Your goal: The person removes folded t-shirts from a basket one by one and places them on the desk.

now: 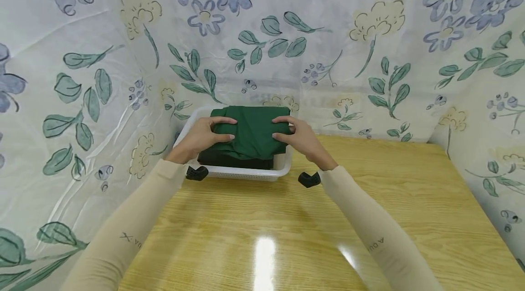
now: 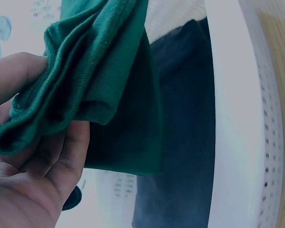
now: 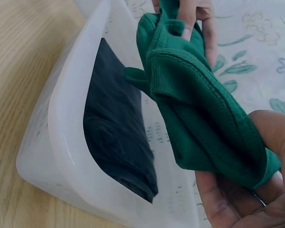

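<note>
Both hands hold a folded green garment point(image 1: 254, 129) above a white plastic basket point(image 1: 246, 173). My left hand point(image 1: 201, 136) pinches its left end, thumb on one side and fingers on the other, as the left wrist view shows. At the opposite end my right hand point(image 1: 301, 137) grips the layered cloth point(image 3: 204, 114) between thumb and fingers. Below, a dark folded cloth point(image 2: 180, 123) lies inside the basket along its near side. The dark cloth point(image 3: 116, 114) is apart from the green one in the right wrist view. What lies under the green garment is partly hidden in the head view.
The basket stands on a wooden table point(image 1: 229, 218) at the back left, close to a flower-patterned curtain point(image 1: 320, 54) that hangs behind and at both sides. Table surface extends to the right and front. A dark wrist device point(image 1: 309, 179) sits by each wrist.
</note>
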`<state>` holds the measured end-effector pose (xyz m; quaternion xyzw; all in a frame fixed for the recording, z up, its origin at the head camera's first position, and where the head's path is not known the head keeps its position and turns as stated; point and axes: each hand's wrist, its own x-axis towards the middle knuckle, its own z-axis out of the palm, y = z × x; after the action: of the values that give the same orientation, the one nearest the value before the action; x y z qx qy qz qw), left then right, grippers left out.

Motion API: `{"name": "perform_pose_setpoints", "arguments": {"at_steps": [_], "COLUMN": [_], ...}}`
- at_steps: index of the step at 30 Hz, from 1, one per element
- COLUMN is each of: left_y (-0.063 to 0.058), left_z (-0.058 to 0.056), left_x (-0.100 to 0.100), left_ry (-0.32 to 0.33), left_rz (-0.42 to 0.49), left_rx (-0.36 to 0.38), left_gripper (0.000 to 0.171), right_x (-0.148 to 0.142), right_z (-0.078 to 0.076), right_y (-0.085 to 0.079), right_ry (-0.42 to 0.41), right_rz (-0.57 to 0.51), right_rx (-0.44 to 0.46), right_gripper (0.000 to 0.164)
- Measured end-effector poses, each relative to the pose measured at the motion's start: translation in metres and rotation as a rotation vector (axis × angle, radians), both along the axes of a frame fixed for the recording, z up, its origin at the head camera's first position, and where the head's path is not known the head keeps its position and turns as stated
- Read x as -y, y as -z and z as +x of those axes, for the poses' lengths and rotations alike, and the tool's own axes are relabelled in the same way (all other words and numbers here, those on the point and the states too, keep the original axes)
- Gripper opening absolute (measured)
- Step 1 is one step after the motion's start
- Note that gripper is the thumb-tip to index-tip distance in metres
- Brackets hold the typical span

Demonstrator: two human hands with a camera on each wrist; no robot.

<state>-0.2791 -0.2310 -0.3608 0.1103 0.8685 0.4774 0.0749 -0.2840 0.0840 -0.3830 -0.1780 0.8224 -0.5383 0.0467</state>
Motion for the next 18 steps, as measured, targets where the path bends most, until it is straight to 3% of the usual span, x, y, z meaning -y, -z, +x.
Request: {"name": "perform_pose_setpoints", "arguments": {"at_steps": [18], "left_y": [-0.001], "left_z": [0.006], "left_x": [-0.048], "left_ry": [0.064], "left_rz": [0.052], "left_rx": [-0.064], "left_gripper": [0.045], "right_x": [-0.049], "right_z": [0.014], "right_y": [-0.006], "right_ry": [0.039], "right_rz": [-0.041], "right_rx": [0.0], "right_gripper": [0.039]}}
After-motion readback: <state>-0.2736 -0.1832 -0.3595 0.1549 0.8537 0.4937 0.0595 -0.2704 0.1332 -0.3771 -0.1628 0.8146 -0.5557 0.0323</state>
